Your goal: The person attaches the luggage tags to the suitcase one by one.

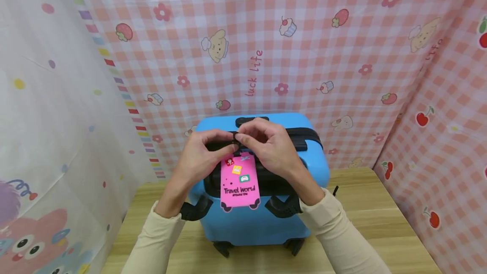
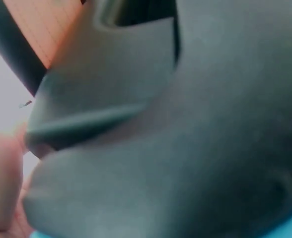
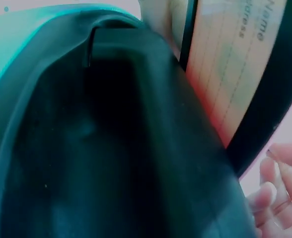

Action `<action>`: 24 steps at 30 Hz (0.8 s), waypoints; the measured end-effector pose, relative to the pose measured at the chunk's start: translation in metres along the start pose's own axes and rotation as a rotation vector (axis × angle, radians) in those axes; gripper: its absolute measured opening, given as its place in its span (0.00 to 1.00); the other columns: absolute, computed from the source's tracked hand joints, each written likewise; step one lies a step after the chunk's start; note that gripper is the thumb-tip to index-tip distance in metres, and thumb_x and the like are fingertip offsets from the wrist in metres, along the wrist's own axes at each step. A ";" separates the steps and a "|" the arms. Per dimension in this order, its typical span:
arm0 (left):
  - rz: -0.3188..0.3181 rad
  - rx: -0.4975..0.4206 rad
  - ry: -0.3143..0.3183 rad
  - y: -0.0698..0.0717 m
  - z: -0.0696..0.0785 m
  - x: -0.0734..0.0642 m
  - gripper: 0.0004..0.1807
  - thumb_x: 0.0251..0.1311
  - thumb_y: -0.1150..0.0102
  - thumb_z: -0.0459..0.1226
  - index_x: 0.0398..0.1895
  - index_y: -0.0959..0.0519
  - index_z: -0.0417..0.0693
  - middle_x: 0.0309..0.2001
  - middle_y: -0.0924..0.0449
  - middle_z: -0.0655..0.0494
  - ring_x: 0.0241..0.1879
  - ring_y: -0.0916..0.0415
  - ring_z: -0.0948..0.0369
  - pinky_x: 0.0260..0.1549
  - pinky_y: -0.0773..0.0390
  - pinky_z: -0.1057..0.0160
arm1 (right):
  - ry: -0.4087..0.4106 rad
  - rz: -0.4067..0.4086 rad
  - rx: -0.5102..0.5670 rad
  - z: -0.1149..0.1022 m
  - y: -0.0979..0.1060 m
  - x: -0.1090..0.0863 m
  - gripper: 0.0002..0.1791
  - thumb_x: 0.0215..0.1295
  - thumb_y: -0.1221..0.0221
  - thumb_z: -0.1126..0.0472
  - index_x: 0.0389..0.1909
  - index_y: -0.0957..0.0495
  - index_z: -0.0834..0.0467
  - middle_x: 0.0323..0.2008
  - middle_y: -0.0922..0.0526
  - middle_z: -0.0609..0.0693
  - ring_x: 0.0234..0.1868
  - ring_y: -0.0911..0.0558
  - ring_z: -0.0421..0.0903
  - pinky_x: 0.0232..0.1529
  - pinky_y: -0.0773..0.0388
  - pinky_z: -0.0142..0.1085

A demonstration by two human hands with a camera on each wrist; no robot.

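A pink luggage tag with suitcase-shaped corners and "Travel World" lettering hangs against the front of a blue suitcase. My left hand pinches the tag's black strap between thumb and fingers. From the other side, my right hand pinches the same strap near its top, the fingertips of both hands close together. Whether the strap is fastened is hidden by the fingers. In the right wrist view, the back of the tag shows a lined name and address card beside the suitcase's black handle.
The suitcase stands on a wood-grain table, its black wheels toward me. A pink checked curtain hangs close behind, and a white patterned one at the left. Dark wrist camera mounts sit below both wrists.
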State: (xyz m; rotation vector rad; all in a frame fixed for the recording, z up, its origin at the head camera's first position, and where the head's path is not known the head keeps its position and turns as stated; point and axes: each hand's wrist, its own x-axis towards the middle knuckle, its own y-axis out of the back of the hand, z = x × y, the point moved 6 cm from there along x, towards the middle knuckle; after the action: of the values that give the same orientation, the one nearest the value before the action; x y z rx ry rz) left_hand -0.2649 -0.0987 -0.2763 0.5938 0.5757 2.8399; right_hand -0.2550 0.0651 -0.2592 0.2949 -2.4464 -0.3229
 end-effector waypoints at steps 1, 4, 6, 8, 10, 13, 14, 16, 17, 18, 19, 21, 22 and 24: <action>-0.005 -0.001 -0.003 0.000 0.000 0.000 0.13 0.58 0.30 0.37 0.46 0.14 0.44 0.43 0.14 0.52 0.42 0.19 0.58 0.40 0.18 0.64 | -0.008 -0.001 -0.003 0.001 0.000 0.000 0.04 0.67 0.38 0.64 0.40 0.16 0.58 0.33 0.21 0.49 0.26 0.28 0.48 0.26 0.31 0.34; -0.011 0.002 -0.008 -0.001 -0.001 0.000 0.13 0.59 0.31 0.37 0.46 0.15 0.45 0.44 0.14 0.53 0.43 0.19 0.59 0.41 0.18 0.64 | -0.001 -0.007 -0.034 0.000 -0.002 0.001 0.05 0.66 0.37 0.64 0.41 0.15 0.58 0.33 0.21 0.48 0.25 0.28 0.47 0.25 0.31 0.34; -0.010 0.009 -0.010 -0.001 -0.001 -0.001 0.13 0.59 0.31 0.37 0.47 0.15 0.45 0.44 0.14 0.53 0.44 0.19 0.59 0.42 0.18 0.63 | 0.018 -0.010 -0.057 0.000 -0.003 0.001 0.06 0.65 0.36 0.64 0.41 0.15 0.58 0.34 0.21 0.48 0.25 0.27 0.46 0.25 0.30 0.34; -0.004 0.020 -0.004 -0.001 -0.002 -0.001 0.14 0.59 0.31 0.38 0.48 0.16 0.46 0.45 0.14 0.54 0.46 0.19 0.60 0.43 0.18 0.62 | 0.035 -0.007 -0.075 -0.001 -0.003 0.001 0.05 0.65 0.35 0.64 0.40 0.14 0.58 0.35 0.21 0.48 0.25 0.27 0.45 0.25 0.29 0.34; 0.001 0.025 -0.001 -0.001 -0.002 -0.002 0.15 0.59 0.31 0.39 0.49 0.16 0.47 0.46 0.14 0.54 0.47 0.20 0.60 0.44 0.18 0.61 | 0.044 -0.004 -0.077 -0.001 -0.003 0.001 0.04 0.65 0.35 0.64 0.39 0.14 0.58 0.35 0.21 0.48 0.25 0.27 0.44 0.25 0.29 0.34; 0.006 0.012 -0.001 -0.001 -0.002 -0.002 0.16 0.60 0.31 0.38 0.51 0.17 0.49 0.46 0.14 0.55 0.48 0.20 0.60 0.44 0.18 0.60 | 0.046 -0.009 -0.073 -0.001 -0.003 0.001 0.04 0.65 0.36 0.64 0.39 0.14 0.58 0.34 0.22 0.48 0.25 0.27 0.45 0.25 0.30 0.34; 0.007 0.005 -0.002 -0.001 -0.002 -0.002 0.16 0.60 0.31 0.38 0.51 0.17 0.50 0.46 0.14 0.55 0.48 0.20 0.60 0.44 0.18 0.60 | 0.044 -0.011 -0.071 -0.001 -0.003 0.001 0.04 0.65 0.36 0.64 0.39 0.14 0.58 0.33 0.22 0.48 0.25 0.27 0.45 0.25 0.30 0.34; 0.005 -0.007 -0.007 -0.001 -0.002 -0.002 0.17 0.60 0.32 0.38 0.53 0.18 0.51 0.47 0.14 0.56 0.49 0.20 0.61 0.43 0.18 0.61 | 0.039 -0.014 -0.070 -0.001 -0.003 0.001 0.05 0.65 0.36 0.64 0.39 0.14 0.58 0.31 0.22 0.47 0.25 0.28 0.45 0.24 0.30 0.35; 0.003 -0.015 -0.010 -0.001 -0.001 -0.003 0.18 0.60 0.31 0.38 0.53 0.18 0.52 0.47 0.14 0.56 0.50 0.20 0.61 0.43 0.18 0.61 | 0.036 -0.013 -0.071 0.000 -0.003 0.001 0.05 0.65 0.36 0.64 0.40 0.14 0.58 0.31 0.23 0.47 0.25 0.28 0.45 0.24 0.30 0.35; 0.001 -0.017 -0.014 -0.001 -0.001 -0.002 0.18 0.60 0.31 0.38 0.54 0.17 0.51 0.47 0.14 0.56 0.50 0.20 0.61 0.43 0.17 0.62 | 0.032 -0.011 -0.071 0.000 -0.003 0.001 0.05 0.66 0.36 0.64 0.40 0.14 0.58 0.30 0.23 0.47 0.25 0.28 0.45 0.24 0.31 0.35; -0.001 -0.017 -0.018 -0.001 -0.001 -0.002 0.18 0.60 0.31 0.38 0.54 0.17 0.50 0.48 0.14 0.56 0.50 0.20 0.61 0.43 0.17 0.63 | 0.030 -0.008 -0.072 0.000 -0.002 0.001 0.05 0.66 0.36 0.64 0.40 0.14 0.57 0.30 0.23 0.48 0.25 0.28 0.45 0.24 0.31 0.35; -0.007 -0.015 -0.028 -0.001 -0.001 -0.003 0.18 0.59 0.31 0.39 0.53 0.16 0.49 0.48 0.14 0.55 0.51 0.21 0.61 0.42 0.17 0.64 | 0.030 -0.004 -0.071 0.000 -0.002 0.001 0.05 0.66 0.36 0.64 0.40 0.14 0.58 0.31 0.22 0.48 0.25 0.28 0.45 0.24 0.31 0.35; -0.009 -0.012 -0.033 -0.002 -0.001 -0.003 0.18 0.59 0.31 0.39 0.53 0.15 0.49 0.48 0.14 0.55 0.50 0.21 0.61 0.42 0.17 0.64 | 0.030 -0.003 -0.070 0.000 -0.002 0.001 0.05 0.66 0.36 0.64 0.40 0.14 0.58 0.32 0.21 0.48 0.25 0.28 0.45 0.25 0.30 0.35; -0.012 0.002 -0.050 -0.002 -0.001 -0.003 0.17 0.60 0.31 0.40 0.52 0.15 0.48 0.49 0.14 0.55 0.49 0.21 0.60 0.42 0.17 0.64 | 0.036 -0.001 -0.069 -0.001 -0.002 0.000 0.05 0.65 0.36 0.64 0.39 0.14 0.58 0.34 0.20 0.48 0.25 0.28 0.45 0.25 0.30 0.35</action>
State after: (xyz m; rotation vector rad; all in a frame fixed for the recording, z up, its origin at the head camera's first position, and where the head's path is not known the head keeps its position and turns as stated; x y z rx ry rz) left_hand -0.2621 -0.0980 -0.2788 0.6576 0.5718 2.8049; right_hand -0.2547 0.0628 -0.2593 0.2697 -2.3941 -0.3985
